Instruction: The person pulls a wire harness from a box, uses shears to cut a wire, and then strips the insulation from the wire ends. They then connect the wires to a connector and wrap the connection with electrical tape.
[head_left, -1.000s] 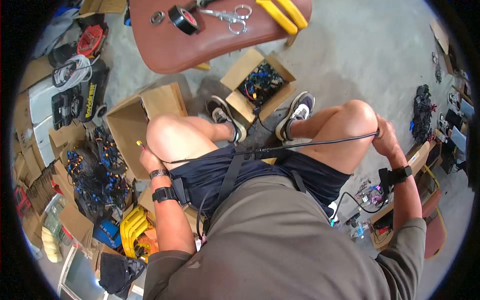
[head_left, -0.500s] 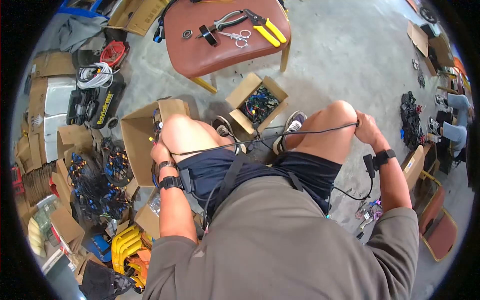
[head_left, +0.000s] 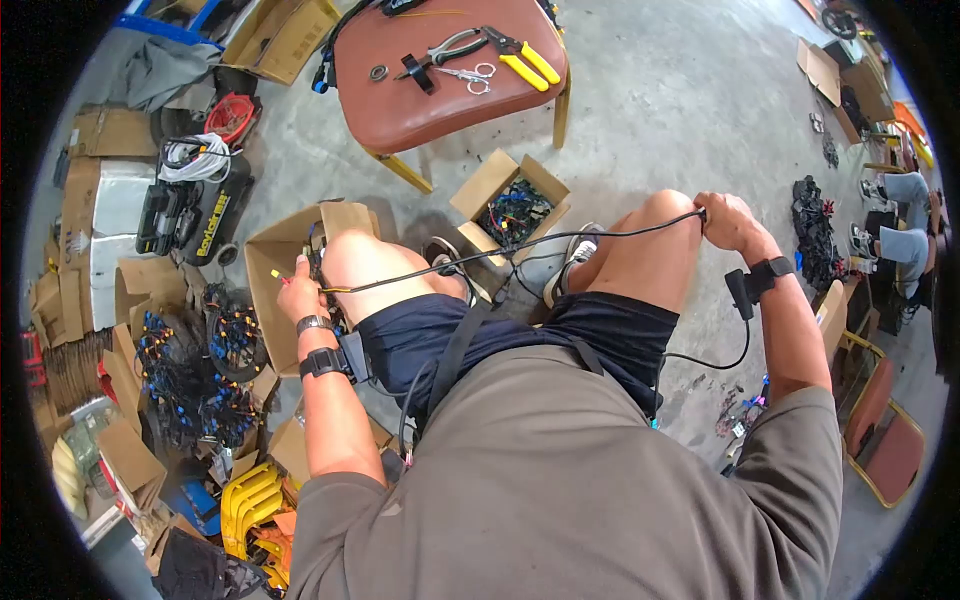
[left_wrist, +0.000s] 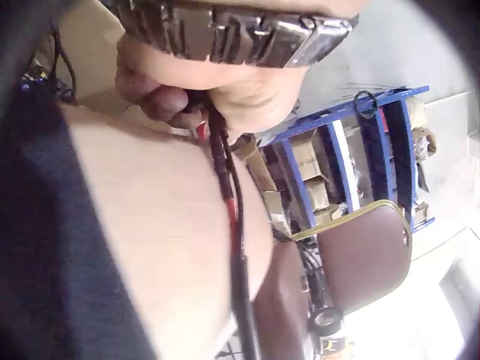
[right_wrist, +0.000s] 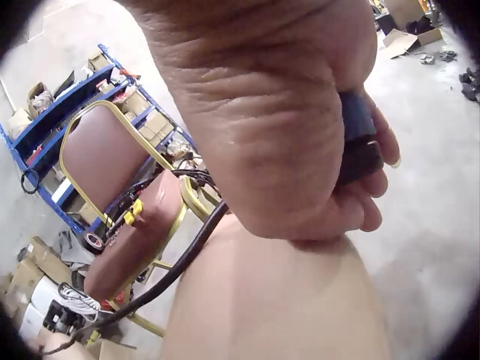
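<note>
A black cable (head_left: 520, 246) stretches over the lap from one hand to the other. Its left end is in my left hand (head_left: 300, 296), which grips it by the knee, and a small yellow-and-red tip (head_left: 279, 277) pokes out past the thumb. In the left wrist view, the cable (left_wrist: 239, 277) runs down from the curled fingers and has a red section. My right hand (head_left: 733, 222) grips the other end beside the right knee. The right wrist view shows a blue-and-black connector (right_wrist: 360, 142) inside those fingers, partly hidden by the palm.
A chair seat (head_left: 440, 115) ahead bears pliers (head_left: 457, 44), yellow-handled cutters (head_left: 527, 66), scissors (head_left: 470, 77) and black tape (head_left: 418, 74). Between the feet stands a carton (head_left: 478, 238) of wiring. Another open carton (head_left: 268, 262) sits by the left knee, near bundled wires (head_left: 200, 370).
The head view has tilted up, showing more of the chair. Both hands still grip the cable, which now lies farther from the body, its right end higher in view. The left thumb now points upward.
</note>
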